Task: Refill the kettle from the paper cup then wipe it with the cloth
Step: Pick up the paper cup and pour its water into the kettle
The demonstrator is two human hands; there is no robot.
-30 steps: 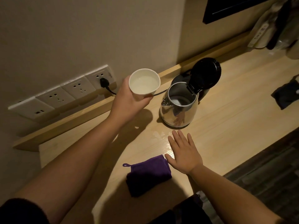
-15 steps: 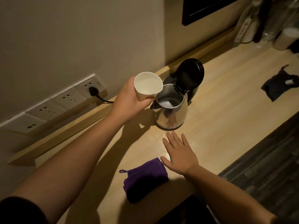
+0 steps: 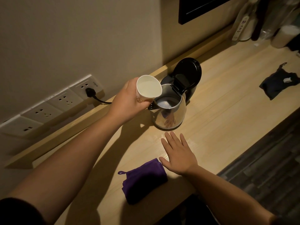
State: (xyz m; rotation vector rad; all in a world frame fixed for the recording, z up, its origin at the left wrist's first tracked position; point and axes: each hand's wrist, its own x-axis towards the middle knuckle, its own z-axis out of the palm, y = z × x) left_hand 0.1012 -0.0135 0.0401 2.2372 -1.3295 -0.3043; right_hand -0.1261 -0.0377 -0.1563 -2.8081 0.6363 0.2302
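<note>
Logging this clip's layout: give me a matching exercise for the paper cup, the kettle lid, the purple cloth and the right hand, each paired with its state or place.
Column A
1. paper cup
2. kettle lid
3. purple cloth
4. right hand

Column B
a. folded on the counter, held by neither hand
b. flat on the counter, fingers spread
c. tilted toward the kettle's mouth, gripped by the left hand
d. swung up, open

Pairs: 1-c, 2-d, 3-a, 4-b
</note>
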